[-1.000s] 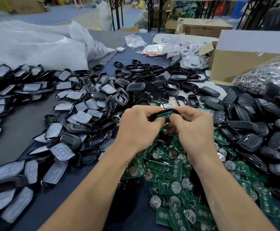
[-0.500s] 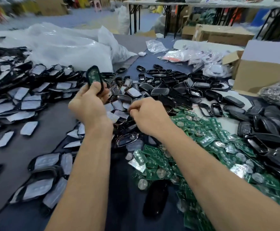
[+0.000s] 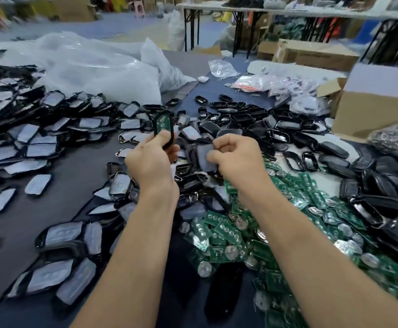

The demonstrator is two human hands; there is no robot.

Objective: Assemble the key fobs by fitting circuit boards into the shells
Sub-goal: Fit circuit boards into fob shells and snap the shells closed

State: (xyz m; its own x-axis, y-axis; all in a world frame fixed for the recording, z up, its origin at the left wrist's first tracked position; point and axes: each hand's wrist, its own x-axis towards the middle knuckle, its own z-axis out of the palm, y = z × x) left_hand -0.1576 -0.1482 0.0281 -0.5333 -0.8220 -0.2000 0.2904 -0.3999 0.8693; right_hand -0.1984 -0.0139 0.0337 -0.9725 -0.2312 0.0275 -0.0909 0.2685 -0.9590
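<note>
My left hand [image 3: 152, 162] grips a black shell with a green circuit board [image 3: 163, 125] seated in it, held upright above the table. Just to its right, my right hand [image 3: 237, 157] pinches a grey button pad [image 3: 204, 155] over the pile of black shells [image 3: 236, 119]. Loose green circuit boards [image 3: 228, 235] with round coin cells lie heaped under my right forearm. Shells with grey pads [image 3: 58, 235] are spread across the left side.
A big clear plastic bag [image 3: 94, 69] lies at the back left. A cardboard box [image 3: 373, 107] stands at the right, with a bag of metal rings [image 3: 396, 138] beside it. Small plastic packets [image 3: 259, 84] lie behind the shells.
The left hand carried the shell with the board away from the right hand, to the left. The right hand reached into the pile and now holds a grey pad close to the left hand.
</note>
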